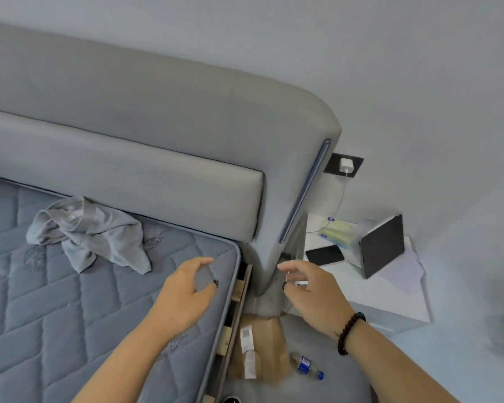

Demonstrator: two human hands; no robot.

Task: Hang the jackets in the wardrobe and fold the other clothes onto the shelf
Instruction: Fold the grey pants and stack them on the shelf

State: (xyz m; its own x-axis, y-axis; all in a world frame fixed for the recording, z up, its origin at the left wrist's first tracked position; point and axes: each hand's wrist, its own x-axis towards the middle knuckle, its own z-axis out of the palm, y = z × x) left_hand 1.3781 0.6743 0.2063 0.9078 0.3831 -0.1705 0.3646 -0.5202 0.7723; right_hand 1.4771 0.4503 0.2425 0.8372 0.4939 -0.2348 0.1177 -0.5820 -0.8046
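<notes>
One crumpled grey garment [93, 234] lies on the bare quilted mattress [56, 309], close to the padded headboard [146, 181]. Your left hand [186, 289] hovers over the mattress corner, well apart from the garment, fingers loosely curled and holding nothing. Your right hand [312, 292], a beaded bracelet [348, 333] on its wrist, reaches out beside the bed, fingers relaxed and empty. Below it on the floor lie a paper bag [259, 347] and a plastic bottle [306, 365].

Soft, even, cool daylight; faint shadows, wide-angle bending at edges, slight motion blur.
</notes>
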